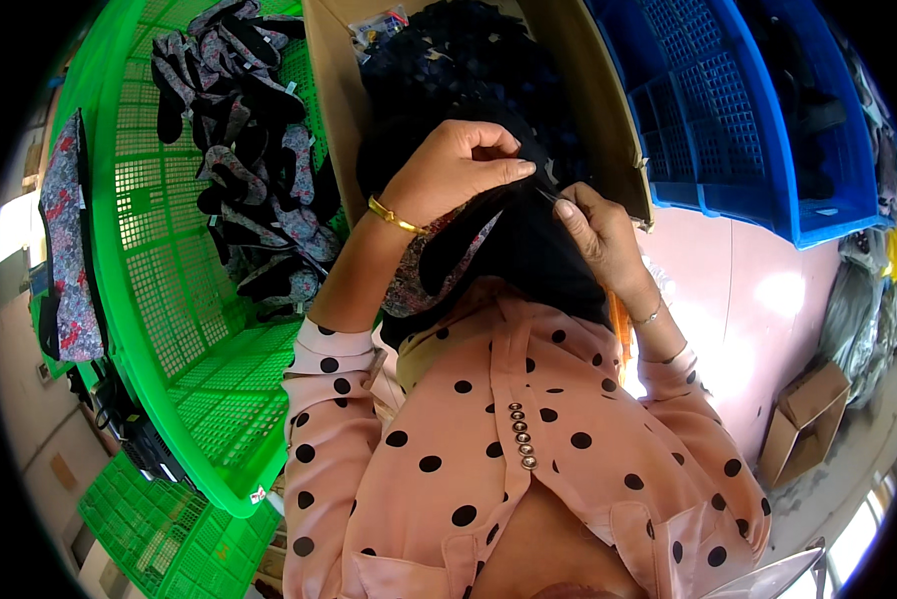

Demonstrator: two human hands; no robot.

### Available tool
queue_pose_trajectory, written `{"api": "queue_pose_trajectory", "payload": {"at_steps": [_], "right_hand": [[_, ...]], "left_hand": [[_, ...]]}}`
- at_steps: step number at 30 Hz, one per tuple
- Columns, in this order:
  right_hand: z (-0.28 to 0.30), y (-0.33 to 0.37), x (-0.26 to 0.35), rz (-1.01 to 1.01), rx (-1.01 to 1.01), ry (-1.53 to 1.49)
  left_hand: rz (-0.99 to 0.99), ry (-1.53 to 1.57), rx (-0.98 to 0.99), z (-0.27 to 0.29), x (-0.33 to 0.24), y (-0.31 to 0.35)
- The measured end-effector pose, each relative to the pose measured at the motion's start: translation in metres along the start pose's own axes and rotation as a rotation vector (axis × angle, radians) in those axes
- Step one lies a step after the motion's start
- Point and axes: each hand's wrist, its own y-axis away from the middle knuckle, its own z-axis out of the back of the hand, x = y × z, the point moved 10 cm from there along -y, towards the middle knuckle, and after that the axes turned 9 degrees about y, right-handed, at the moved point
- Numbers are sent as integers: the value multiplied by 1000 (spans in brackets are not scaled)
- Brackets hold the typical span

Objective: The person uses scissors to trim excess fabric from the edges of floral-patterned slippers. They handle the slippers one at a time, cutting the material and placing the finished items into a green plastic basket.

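Over my lap, my left hand [458, 170] is closed, thumb and fingertips pinching the black edge of a floral-and-black fabric piece [421, 277]. The piece hangs beneath my left wrist, its curved floral side partly covered by black cloth. Just to the right, my right hand [603, 238] is closed around a thin, dark, pointed tool [547, 195]. Its tip points toward the pinched edge, a short way from my left thumb. Most of the tool is hidden in my fingers, so its exact kind is unclear. Black cloth [548, 255] lies across my lap under both hands.
Many similar floral-and-black pieces [254, 170] lie in a large green basket [169, 290] at the left. Ahead, a cardboard box [608, 95] holds dark scraps [458, 60]. Blue crates [708, 110] stand at the far right, and a small open carton [806, 421] sits on the floor.
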Motion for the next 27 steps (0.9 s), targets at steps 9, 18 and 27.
{"api": "queue_pose_trajectory", "payload": {"at_steps": [9, 18, 27], "right_hand": [[-19, -16, 5, 25, 54, -6], [-11, -21, 22, 86, -45, 344], [7, -23, -22, -107, 24, -140]], "left_hand": [[48, 64, 0, -2, 2, -3], [-45, 98, -74, 4, 6, -5], [-601, -968, -719, 37, -71, 62]]}}
